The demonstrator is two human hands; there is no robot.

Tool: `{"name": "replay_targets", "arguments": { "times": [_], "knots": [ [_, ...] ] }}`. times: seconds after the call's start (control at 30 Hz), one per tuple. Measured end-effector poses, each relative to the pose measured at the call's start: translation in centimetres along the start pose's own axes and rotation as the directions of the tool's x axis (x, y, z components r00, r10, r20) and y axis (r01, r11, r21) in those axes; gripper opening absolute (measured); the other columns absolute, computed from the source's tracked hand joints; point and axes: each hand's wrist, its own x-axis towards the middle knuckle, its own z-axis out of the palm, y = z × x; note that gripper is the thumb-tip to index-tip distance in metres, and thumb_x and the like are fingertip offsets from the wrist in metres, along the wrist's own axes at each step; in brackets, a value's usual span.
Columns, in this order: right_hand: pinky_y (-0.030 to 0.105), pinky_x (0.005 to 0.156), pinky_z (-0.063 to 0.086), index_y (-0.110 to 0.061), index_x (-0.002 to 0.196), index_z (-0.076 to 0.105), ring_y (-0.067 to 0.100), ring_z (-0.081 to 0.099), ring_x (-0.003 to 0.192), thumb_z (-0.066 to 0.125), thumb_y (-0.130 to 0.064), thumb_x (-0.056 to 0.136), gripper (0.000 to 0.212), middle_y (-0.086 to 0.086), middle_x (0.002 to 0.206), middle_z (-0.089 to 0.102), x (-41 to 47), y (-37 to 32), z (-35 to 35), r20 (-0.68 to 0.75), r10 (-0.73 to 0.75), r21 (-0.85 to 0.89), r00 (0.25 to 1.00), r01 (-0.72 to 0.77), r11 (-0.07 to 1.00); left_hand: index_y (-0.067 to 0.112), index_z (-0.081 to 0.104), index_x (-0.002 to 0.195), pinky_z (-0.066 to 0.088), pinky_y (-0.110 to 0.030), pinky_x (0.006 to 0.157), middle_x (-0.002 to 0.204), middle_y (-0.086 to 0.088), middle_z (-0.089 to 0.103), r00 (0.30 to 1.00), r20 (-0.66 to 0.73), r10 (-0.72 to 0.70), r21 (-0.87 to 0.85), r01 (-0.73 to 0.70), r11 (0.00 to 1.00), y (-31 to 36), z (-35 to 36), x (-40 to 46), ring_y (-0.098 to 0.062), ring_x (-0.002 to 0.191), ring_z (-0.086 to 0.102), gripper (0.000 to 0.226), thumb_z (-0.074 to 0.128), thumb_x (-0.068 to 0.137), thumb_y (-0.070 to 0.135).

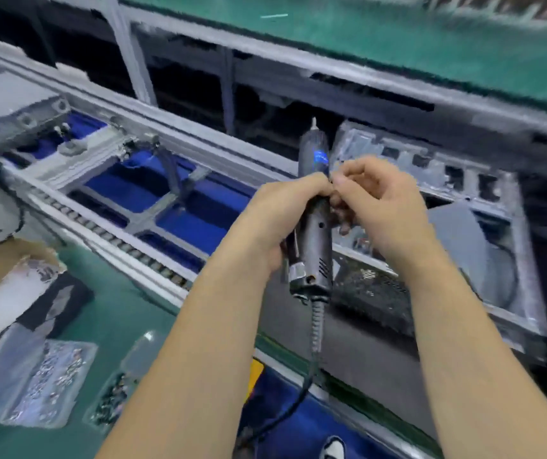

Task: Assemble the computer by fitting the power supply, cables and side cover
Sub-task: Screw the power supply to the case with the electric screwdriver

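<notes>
Grey steel computer case (510,260) lies open on the conveyor beyond the hands, power supply (371,293) seated inside. Left hand (278,220) grips the electric screwdriver (313,233), bit upward; right hand (378,200) pinches, apparently a screw, blurred. Seat it squarely before driving.

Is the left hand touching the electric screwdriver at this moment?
Touching. The head view shows the left hand with its fingers wrapped around the body of the electric screwdriver, tip pointing up.

Open computer case (510,246) lies flat on the line — black power supply (369,294) at its near corner.
</notes>
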Motion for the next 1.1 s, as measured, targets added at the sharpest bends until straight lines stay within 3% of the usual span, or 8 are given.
{"name": "replay_targets", "arguments": {
  "times": [0.1, 0.27, 0.47, 0.53, 0.6, 0.73, 0.97, 1.1],
  "knots": [
    [0.019, 0.075, 0.051, -0.025, 0.117, 0.064, 0.019, 0.062, 0.094, 0.057, 0.015, 0.089, 0.050, 0.013, 0.114, 0.059, -2.3, 1.1, -5.8, -0.075, -0.126, -0.286, 0.989, 0.100, 0.953, 0.018, 0.072, 0.073, 0.054, -0.036, 0.070, 0.077, -0.004, 0.068, 0.985, 0.163, -0.057, 0.092, 0.043, 0.995, 0.6, 5.6, 1.9, -0.021, 0.068, 0.061, 0.017, 0.068, 0.068, 0.033],
    [0.005, 0.107, 0.027, -0.038, 0.146, 0.039, 0.011, 0.024, 0.149, 0.080, 0.001, 0.080, 0.087, -0.002, 0.162, 0.022, -6.9, 3.4, -12.2, -0.080, -0.089, -0.552, 0.993, 0.030, 0.833, 0.017, 0.066, 0.078, 0.044, -0.020, 0.047, 0.064, 0.000, 0.066, 0.940, 0.308, -0.149, 0.226, 0.080, 0.971, 0.0, 13.7, 4.0, -0.015, 0.048, 0.056, 0.037, 0.048, 0.089, 0.048],
    [0.033, 0.115, 0.039, -0.020, 0.128, 0.064, 0.025, 0.048, 0.135, 0.082, -0.013, 0.085, 0.047, 0.009, 0.144, 0.052, -8.9, 4.5, -15.6, -0.618, -0.265, -0.397, 0.740, -0.003, 0.918, 0.019, 0.071, 0.077, 0.046, -0.032, 0.074, 0.086, 0.003, 0.073, 0.951, 0.308, 0.038, 0.362, -0.154, 0.920, -4.9, 18.8, 7.8, -0.018, 0.076, 0.066, 0.038, 0.050, 0.092, 0.046],
    [0.025, 0.107, 0.045, -0.005, 0.128, 0.061, 0.023, 0.059, 0.125, 0.078, -0.018, 0.084, 0.049, 0.017, 0.133, 0.060, -9.2, 5.1, -16.4, -0.693, -0.269, -0.364, 0.669, -0.003, 0.931, 0.021, 0.063, 0.112, 0.046, -0.040, 0.094, 0.115, -0.002, 0.064, 0.978, 0.193, 0.075, 0.590, -0.177, 0.788, -6.8, 18.5, 10.0, -0.025, 0.110, 0.058, 0.039, 0.062, 0.086, 0.051],
    [0.016, 0.099, 0.046, 0.000, 0.127, 0.059, 0.002, 0.063, 0.113, 0.080, -0.018, 0.084, 0.051, 0.019, 0.124, 0.064, -9.0, 5.4, -16.7, -0.766, -0.209, -0.254, 0.608, 0.012, 0.967, 0.024, 0.032, 0.149, 0.046, -0.048, 0.102, 0.145, -0.004, 0.046, 0.979, 0.160, -0.124, 0.684, -0.020, 0.729, -8.6, 18.0, 11.3, -0.031, 0.131, 0.047, 0.089, 0.073, 0.078, 0.056],
    [0.017, 0.094, 0.049, 0.003, 0.125, 0.060, -0.004, 0.065, 0.103, 0.072, -0.013, 0.081, 0.049, 0.015, 0.117, 0.067, -8.0, 5.9, -16.0, -0.817, -0.100, -0.091, 0.569, 0.044, 0.995, 0.024, 0.027, 0.144, 0.055, -0.029, 0.052, 0.117, -0.003, 0.057, 0.944, 0.168, -0.286, 0.400, 0.200, 0.894, -10.4, 18.2, 12.4, -0.024, 0.093, 0.066, 0.089, 0.084, 0.076, 0.028],
    [0.022, 0.095, 0.050, -0.023, 0.121, 0.061, 0.014, 0.070, 0.105, 0.069, -0.027, 0.088, 0.034, 0.009, 0.109, 0.073, -5.7, 5.4, -16.4, -0.859, -0.100, 0.010, 0.502, 0.212, 0.977, 0.013, 0.063, 0.116, 0.058, -0.037, 0.062, 0.099, -0.011, 0.075, 0.966, 0.121, -0.228, 0.122, 0.213, 0.969, -10.0, 16.9, 12.7, -0.026, 0.072, 0.074, 0.056, 0.083, 0.064, 0.014],
    [0.024, 0.089, 0.052, -0.022, 0.112, 0.065, 0.029, 0.070, 0.105, 0.070, -0.028, 0.084, 0.029, 0.025, 0.113, 0.070, -3.6, 4.2, -16.3, -0.882, -0.039, 0.113, 0.469, 0.291, 0.950, 0.015, 0.062, 0.124, 0.058, -0.034, 0.061, 0.108, -0.009, 0.074, 0.980, 0.131, -0.148, 0.170, 0.124, 0.977, -7.1, 14.4, 13.4, -0.025, 0.080, 0.076, 0.072, 0.086, 0.057, 0.019]
  ]
}}
